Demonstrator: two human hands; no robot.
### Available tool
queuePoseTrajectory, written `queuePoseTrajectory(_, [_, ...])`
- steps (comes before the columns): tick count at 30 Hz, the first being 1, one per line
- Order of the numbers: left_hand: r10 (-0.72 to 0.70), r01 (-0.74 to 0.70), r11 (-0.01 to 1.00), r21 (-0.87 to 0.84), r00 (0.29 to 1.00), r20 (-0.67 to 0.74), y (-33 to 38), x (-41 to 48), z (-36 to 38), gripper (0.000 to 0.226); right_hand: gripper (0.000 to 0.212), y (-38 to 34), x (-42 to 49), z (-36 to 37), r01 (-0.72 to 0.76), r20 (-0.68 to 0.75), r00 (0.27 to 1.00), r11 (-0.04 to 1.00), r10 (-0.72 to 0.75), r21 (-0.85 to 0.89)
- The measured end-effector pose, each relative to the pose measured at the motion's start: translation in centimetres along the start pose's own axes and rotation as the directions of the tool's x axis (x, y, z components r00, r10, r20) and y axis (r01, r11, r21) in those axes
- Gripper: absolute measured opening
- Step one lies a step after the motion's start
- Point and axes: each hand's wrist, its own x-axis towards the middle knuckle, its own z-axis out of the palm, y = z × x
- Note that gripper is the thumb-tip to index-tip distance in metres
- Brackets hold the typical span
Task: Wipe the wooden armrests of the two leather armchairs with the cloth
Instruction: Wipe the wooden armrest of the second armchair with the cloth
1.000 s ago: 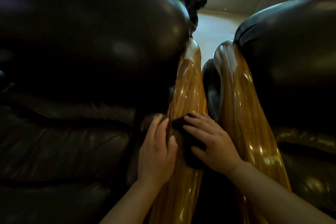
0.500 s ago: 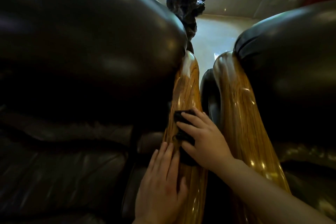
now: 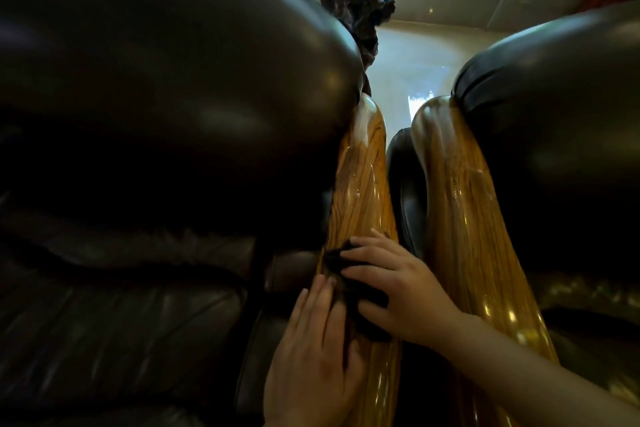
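Both leather armchairs, left armchair (image 3: 156,114) and right armchair (image 3: 554,149), are super dark brown, nearly black. Left armrest (image 3: 363,184) and right armrest (image 3: 460,218) are glossy golden-orange with streaky darker grain. The cloth (image 3: 360,291) is black.

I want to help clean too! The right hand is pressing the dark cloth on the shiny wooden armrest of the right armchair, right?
Not quite. In the head view, the right hand presses the dark cloth on the shiny wooden armrest of the left dark leather armchair, not the right one.
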Motion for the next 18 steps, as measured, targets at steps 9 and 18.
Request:
queuePoseTrajectory(9, [-0.07,0.068,0.997,0.032,0.995,0.067,-0.1,0.4,-0.1,0.065,0.042,0.2,1.6,0.0,-0.244,-0.141,0.959,0.97,0.244,0.018])
queuePoseTrajectory(18, [-0.079,0.079,0.997,0.019,0.996,0.034,0.0,0.7,-0.4,0.065,0.043,0.7,5.9,-0.3,-0.362,-0.176,0.917,0.932,0.357,0.0])
